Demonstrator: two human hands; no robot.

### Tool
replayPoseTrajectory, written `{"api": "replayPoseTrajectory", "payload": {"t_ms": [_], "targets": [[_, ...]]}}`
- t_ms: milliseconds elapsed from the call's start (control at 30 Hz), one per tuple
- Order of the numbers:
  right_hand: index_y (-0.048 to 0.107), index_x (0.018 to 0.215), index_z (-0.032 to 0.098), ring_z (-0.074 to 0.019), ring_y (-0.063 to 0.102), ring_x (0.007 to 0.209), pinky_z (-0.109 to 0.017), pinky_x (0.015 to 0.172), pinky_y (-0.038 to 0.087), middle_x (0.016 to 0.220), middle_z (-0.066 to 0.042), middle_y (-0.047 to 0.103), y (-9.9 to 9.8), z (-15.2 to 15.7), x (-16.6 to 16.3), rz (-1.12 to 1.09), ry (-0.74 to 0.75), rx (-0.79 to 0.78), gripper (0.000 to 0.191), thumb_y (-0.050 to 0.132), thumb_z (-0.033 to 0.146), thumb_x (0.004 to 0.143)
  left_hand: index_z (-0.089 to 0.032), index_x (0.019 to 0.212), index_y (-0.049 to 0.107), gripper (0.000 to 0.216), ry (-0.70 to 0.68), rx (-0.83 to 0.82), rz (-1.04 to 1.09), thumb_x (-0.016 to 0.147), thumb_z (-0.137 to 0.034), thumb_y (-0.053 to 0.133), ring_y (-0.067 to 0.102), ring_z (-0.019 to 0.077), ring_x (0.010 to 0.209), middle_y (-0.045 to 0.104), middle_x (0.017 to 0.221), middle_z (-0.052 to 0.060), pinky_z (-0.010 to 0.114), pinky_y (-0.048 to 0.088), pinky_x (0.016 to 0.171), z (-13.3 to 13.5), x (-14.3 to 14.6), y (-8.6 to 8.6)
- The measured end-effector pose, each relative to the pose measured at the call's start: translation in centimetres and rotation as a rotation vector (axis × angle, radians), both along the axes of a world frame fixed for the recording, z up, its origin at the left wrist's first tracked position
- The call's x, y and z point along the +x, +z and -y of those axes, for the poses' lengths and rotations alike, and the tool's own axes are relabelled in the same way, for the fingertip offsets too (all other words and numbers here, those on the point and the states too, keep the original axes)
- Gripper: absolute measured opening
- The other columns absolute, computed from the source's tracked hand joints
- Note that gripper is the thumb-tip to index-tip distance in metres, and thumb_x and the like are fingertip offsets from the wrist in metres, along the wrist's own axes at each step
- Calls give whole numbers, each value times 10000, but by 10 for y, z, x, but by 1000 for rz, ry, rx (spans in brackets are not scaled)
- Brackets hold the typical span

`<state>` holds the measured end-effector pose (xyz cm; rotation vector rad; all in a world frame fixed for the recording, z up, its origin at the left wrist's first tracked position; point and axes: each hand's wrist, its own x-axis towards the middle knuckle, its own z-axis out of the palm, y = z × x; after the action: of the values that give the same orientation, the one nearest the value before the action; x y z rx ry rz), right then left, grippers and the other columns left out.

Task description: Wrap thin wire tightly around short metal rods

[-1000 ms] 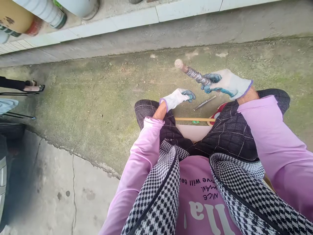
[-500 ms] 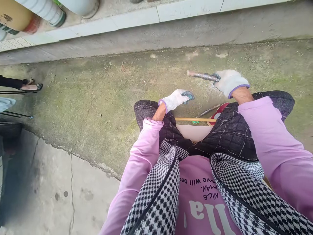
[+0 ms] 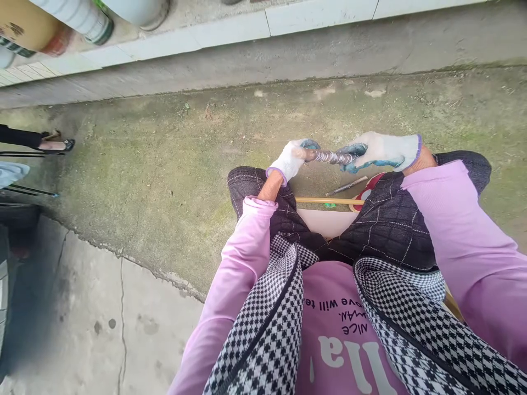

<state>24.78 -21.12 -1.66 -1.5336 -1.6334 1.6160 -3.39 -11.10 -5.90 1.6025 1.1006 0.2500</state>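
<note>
Both my hands wear white gloves with blue-grey coated fingers and purple cuffs. A short stick (image 3: 334, 158), brown at one end and wound with silvery wire along its length, lies level between them. My left hand (image 3: 291, 159) is closed around its brown end. My right hand (image 3: 381, 152) grips the wire-wound part from the other side, its fingers hiding that end. Below the stick, a thinner dark rod (image 3: 346, 186) with a pale tip rests by a red shoe (image 3: 368, 189).
A yellowish pole (image 3: 325, 201) crosses between my knees, with a scrap of green (image 3: 330, 205) beside it. Ahead, a white-tiled ledge (image 3: 230, 32) holds several pots. At the far left are another person's foot (image 3: 57, 145) and thin dark poles (image 3: 24, 154).
My right hand has brought the wire-wound stick left and slightly down, turning as it moved. The left hand, apart from the stick before, has closed on its brown end.
</note>
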Motion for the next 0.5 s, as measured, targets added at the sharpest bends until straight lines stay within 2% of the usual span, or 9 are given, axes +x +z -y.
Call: {"api": "replayPoseTrajectory", "payload": {"t_ms": [67, 133, 200, 333, 400, 500], "targets": [[972, 1288, 227, -297, 823, 1027, -401, 974, 696, 1145, -85, 932, 8, -4, -8, 49, -75, 17, 514, 1064, 502, 863, -140, 1126, 919, 246, -101, -51, -9, 1049, -35, 710, 759, 160, 930, 921, 1131, 78, 259, 631, 947, 10, 4, 2], [927, 1441, 189, -257, 797, 1013, -362, 941, 675, 1214, -99, 921, 13, -10, -17, 245, -146, 80, 457, 945, 397, 1035, -155, 1126, 930, 248, -213, -120, -16, 1068, -66, 706, 696, 134, 805, 883, 1034, 32, 243, 592, 837, 20, 7, 3], [899, 1483, 156, -236, 762, 1011, -355, 954, 638, 1241, -118, 908, 12, -17, -24, 454, -162, 117, 385, 847, 268, 1119, -163, 1102, 926, 225, -302, -166, -12, 1034, -78, 729, 668, 121, 764, 850, 970, 8, 225, 578, 807, 27, 8, 5], [909, 1238, 108, -287, 750, 1030, -456, 1020, 562, 1162, -215, 896, -3, -24, -25, 720, -106, 86, 176, 825, 96, 1084, -168, 1041, 902, 185, -287, -141, -30, 980, -84, 750, 650, 132, 749, 809, 890, -3, 231, 565, 776, 25, 6, 5], [907, 1131, 111, -320, 777, 1013, -482, 982, 544, 1122, -258, 900, -11, -21, -22, 797, -53, 65, 129, 839, 53, 1037, -172, 1030, 896, 192, -240, -109, -67, 1013, -78, 729, 645, 134, 757, 789, 883, -13, 242, 561, 797, 19, 2, 2], [904, 978, 133, -307, 791, 888, -446, 877, 527, 969, -232, 894, -19, -14, -16, 792, -12, 95, 143, 877, 2, 931, -170, 1017, 897, 184, -143, -24, -101, 1043, -90, 733, 654, 151, 792, 767, 868, -19, 266, 576, 870, 10, -5, -3]]}}
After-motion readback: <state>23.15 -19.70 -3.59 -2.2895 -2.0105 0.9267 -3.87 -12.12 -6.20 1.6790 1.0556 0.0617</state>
